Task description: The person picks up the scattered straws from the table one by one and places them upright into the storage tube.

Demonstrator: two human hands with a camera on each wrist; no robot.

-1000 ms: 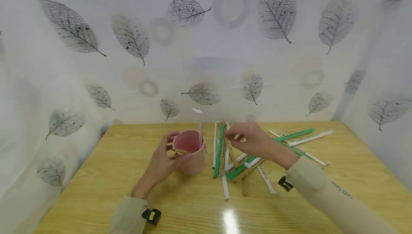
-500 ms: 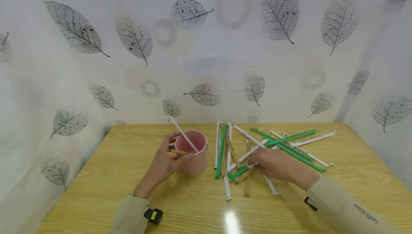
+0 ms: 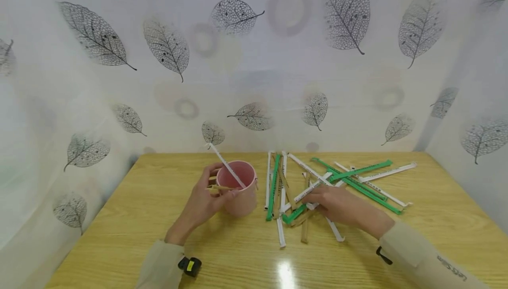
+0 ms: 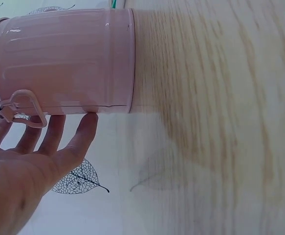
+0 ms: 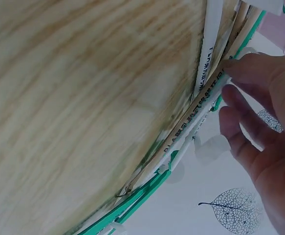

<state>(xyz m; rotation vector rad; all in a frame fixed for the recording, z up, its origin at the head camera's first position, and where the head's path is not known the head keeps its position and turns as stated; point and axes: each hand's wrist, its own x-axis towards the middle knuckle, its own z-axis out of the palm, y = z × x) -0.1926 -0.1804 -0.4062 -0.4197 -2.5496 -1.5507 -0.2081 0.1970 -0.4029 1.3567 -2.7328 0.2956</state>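
Note:
A small pink metal bucket stands on the table left of centre in the head view. My left hand grips it from the left, thumb near the rim by the wooden handle grip and fingers round the far side. One white paper-wrapped straw leans in the bucket, its top sticking out to the left. My right hand reaches into a loose pile of wrapped straws. In the right wrist view its thumb and forefinger pinch at a brown-wrapped straw among white and green ones; the exact hold is partly hidden.
More straws in green, white and brown wrappers lie crossed over each other on the wooden table. Several stand side by side close to the bucket's right. A leaf-patterned curtain hangs along the back and sides.
My right hand has moved from the upper left of the pile down and right into its middle. The straw in the bucket has tipped from upright to leaning left. My left hand keeps its hold.

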